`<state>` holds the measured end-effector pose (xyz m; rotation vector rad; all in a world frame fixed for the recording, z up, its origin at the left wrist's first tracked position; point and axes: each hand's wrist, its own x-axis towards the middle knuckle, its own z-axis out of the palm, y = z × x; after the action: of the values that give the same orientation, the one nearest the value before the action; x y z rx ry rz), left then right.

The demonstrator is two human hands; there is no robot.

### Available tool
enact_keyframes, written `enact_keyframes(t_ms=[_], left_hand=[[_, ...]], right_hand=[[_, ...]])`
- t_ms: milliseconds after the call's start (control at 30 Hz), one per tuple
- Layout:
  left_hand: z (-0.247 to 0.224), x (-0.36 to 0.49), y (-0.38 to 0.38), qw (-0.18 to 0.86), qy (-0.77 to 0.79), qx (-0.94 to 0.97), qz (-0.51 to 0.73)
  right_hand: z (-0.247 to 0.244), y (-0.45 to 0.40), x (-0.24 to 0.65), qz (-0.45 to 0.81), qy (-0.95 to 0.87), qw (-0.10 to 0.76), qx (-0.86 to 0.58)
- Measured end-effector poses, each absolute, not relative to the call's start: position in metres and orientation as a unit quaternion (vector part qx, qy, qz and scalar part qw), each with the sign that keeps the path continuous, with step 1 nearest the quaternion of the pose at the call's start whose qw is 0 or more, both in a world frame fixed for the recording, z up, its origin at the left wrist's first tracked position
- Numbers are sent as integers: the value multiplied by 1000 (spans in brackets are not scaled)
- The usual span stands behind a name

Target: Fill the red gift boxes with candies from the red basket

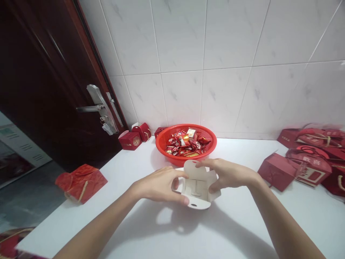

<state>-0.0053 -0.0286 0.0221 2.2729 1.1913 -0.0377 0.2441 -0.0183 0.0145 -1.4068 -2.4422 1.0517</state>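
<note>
A small paper gift box, white inside with its flaps spread, is held open-side up over the white table. My left hand grips its left side, with the thumb at the near flap and the fingers by the left wall. At its right side, my right hand has fingers on the far flap and the thumb against the right flap. Nothing lies inside the box; slotted tabs show on its floor. Just beyond it stands a red plastic basket of wrapped candies.
Several closed red gift boxes crowd the table's right side. Others stand at the back left, including a dark red box. An orange-red box sits at the left edge. Behind are a tiled wall and a dark door.
</note>
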Motion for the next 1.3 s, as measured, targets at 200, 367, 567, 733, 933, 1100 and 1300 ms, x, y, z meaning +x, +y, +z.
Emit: enact_keyframes(t_ms=[200, 367, 567, 733, 933, 1100, 1300], left_hand=[[1, 1, -28, 239, 468, 851, -13], [-5, 9, -28, 232, 461, 856, -21], [12, 5, -30, 269, 438, 858, 7], [36, -9, -5, 277, 440, 841, 149], [44, -15, 108, 138, 506, 828, 198], [25, -8, 193, 105, 578, 807, 55], [-11, 1, 231, 130, 583, 801, -30]], right_hand=[[-7, 9, 254, 399, -812, 105, -412], [-21, 24, 263, 479, -783, 147, -369], [-18, 26, 265, 467, -797, 176, -340], [-7, 26, 275, 444, -766, 295, -359], [-15, 65, 259, 410, -629, 534, -389], [-27, 98, 221, 417, -596, 564, -390], [-38, 111, 215, 439, -598, 522, -421]])
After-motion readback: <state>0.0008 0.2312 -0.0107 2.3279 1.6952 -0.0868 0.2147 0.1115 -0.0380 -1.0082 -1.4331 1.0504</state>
